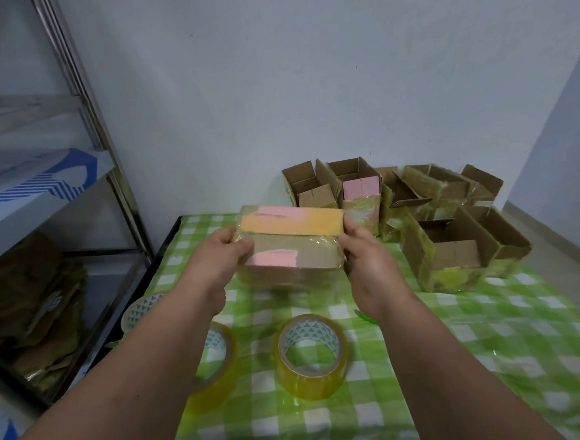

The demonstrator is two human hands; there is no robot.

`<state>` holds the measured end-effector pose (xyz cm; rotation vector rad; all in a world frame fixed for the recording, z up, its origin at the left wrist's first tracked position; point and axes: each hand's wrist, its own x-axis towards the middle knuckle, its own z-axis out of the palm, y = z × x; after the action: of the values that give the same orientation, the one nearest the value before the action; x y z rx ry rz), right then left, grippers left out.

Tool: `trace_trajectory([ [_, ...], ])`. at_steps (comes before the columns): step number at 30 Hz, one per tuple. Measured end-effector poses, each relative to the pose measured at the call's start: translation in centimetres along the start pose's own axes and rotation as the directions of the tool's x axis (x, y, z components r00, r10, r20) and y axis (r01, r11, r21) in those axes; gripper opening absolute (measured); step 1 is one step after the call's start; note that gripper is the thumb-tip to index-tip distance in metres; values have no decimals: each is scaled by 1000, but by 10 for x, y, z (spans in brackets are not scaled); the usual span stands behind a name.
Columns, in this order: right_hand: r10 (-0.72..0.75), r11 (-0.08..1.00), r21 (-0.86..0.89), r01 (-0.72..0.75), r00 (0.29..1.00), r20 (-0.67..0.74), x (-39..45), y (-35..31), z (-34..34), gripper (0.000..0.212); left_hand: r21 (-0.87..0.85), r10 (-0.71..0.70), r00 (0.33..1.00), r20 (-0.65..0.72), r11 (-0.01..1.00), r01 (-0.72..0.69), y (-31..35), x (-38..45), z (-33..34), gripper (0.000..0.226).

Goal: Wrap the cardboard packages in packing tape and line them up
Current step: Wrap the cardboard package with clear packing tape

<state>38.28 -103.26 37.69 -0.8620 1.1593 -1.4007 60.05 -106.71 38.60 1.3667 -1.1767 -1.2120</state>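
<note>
Fingers of the left hand (227,255) and right hand (364,252) curl round the two short ends of a taped cardboard package (292,250), held above the checked tablecloth (497,360), mid-table. Its glossy film and pink and orange patches suggest wrapping is complete (judged from sheen alone). Three rolls of packing tape (312,355) lie nearer the person. Beyond, to the right against the wall, a cluster of open boxes (444,243) stands unsealed. Most of the task appears to remain: those boxes need closing and taping, and no finished row shows yet.
</note>
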Motion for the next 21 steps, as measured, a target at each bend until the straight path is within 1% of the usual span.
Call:
trace_trajectory([
  [1, -19, 999, 31, 19, 1000, -7, -1, -3, 0, 41, -18, 32, 999, -2, 999, -32, 2, 1, 0, 42],
  [2, -26, 997, 67, 28, 999, -30, -2, -5, 1, 32, -38, 56, 998, -3, 998, -56, 3, 2, -1, 52],
  [3, -22, 993, 114, 30, 998, -63, -2, -6, 1, 20, -71, 66, 998, -5, 995, -66, 3, 3, -1, 58],
  [4, -6, 987, 158, 21, 995, -97, -2, -6, 2, 10, -90, 63, 998, -7, 994, -63, 2, 3, -1, 55],
  [5, 7, 982, 187, 19, 990, -140, -2, -6, 3, 9, -98, 49, 999, -21, 994, -51, 3, 2, 0, 40],
  [6, 16, 981, 193, 20, 983, -182, -2, -5, 5, 13, -97, 11, 999, -51, 995, -16, 5, -1, 0, 20],
  [7, 17, 982, 187, 24, 976, -219, -2, -3, 6, 13, -85, -25, 997, -76, 996, 19, 8, -3, 0, 19],
  [9, -2, 989, 146, 39, 970, -243, 0, 4, 7, 5, 1, -87, 989, -122, 996, 88, 4, -2, -3, 56],
  [10, -11, 992, 116, 39, 973, -230, 0, 8, 7, 10, 45, -91, 984, -154, 994, 99, -1, 1, -4, 63],
  [11, -9, 997, 77, 26, 977, -213, 0, 13, 7, 23, 68, -86, 981, -171, 993, 99, -5, 0, -4, 54],
  [12, 7, 1000, 24, -2, 978, -208, 0, 15, 7, 37, 69, -72, 981, -178, 994, 85, -10, 0, -4, 38],
  [13, 39, 998, -32, -47, 977, -211, 0, 17, 7, 47, 63, -67, 980, -190, 995, 80, -14, 0, -3, 24],
  [14, 77, 991, -92, -98, 976, -205, 0, 18, 8, 44, 55, -63, 981, -186, 996, 75, -18, 0, -3, 22],
  [16, 136, 965, -201, -168, 977, -166, 0, 20, 8, 24, 21, -82, 984, -155, 996, 87, -25, 0, -3, 37],
  [18, 148, 954, -245, -172, 982, -113, -2, 19, 8, 31, -30, -104, 986, -129, 994, 101, -27, -2, -4, 43],
  [19, 132, 961, -233, -152, 986, -97, -4, 18, 9, 34, -58, -116, 986, -121, 992, 110, -28, -2, -5, 46],
  [21, 76, 984, -150, -91, 992, -102, -7, 17, 9, 36, -67, -98, 989, -107, 994, 92, -27, -5, -8, 52],
])
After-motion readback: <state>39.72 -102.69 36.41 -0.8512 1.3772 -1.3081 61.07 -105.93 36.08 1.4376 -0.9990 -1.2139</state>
